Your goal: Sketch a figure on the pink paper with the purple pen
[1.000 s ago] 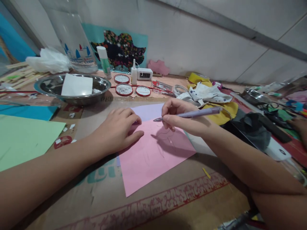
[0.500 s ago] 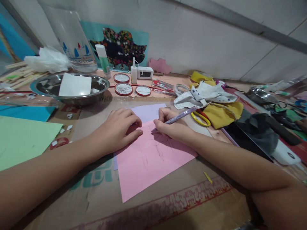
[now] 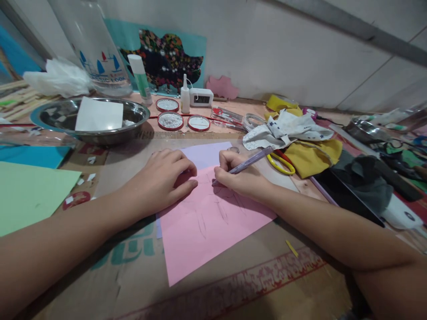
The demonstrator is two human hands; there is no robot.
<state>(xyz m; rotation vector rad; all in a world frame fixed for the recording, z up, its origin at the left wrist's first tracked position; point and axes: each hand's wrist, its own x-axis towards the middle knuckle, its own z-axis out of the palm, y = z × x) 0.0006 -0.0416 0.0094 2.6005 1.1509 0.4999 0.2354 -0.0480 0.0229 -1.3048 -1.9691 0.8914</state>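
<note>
My right hand (image 3: 238, 174) grips a purple pen (image 3: 251, 160), its tip touching a pink sheet of paper (image 3: 196, 249). Thin dark pencil-like lines are drawn on the pink sheet, several of them below the pen. My left hand (image 3: 170, 175) rests on the sheet's left edge, thumb and fingers apart, holding nothing. Beneath the pink sheet lies a lilac sheet (image 3: 210, 151), showing at the top and left. Yellow-handled scissors (image 3: 282, 165) lie just right of my right hand, partly under cloth.
A metal bowl (image 3: 110, 138) with white card stands at the back left. Behind are a glue stick (image 3: 142, 82), a small glue bottle (image 3: 185, 98), red-rimmed dishes of beads (image 3: 170, 121) and a digital clock (image 3: 201, 98). Yellow cloth (image 3: 313, 155) lies right; green paper (image 3: 30, 195) left.
The view has shifted slightly. The pen tip has moved a little over the pink sheet, still in my right hand. My left hand stays in place on the paper.
</note>
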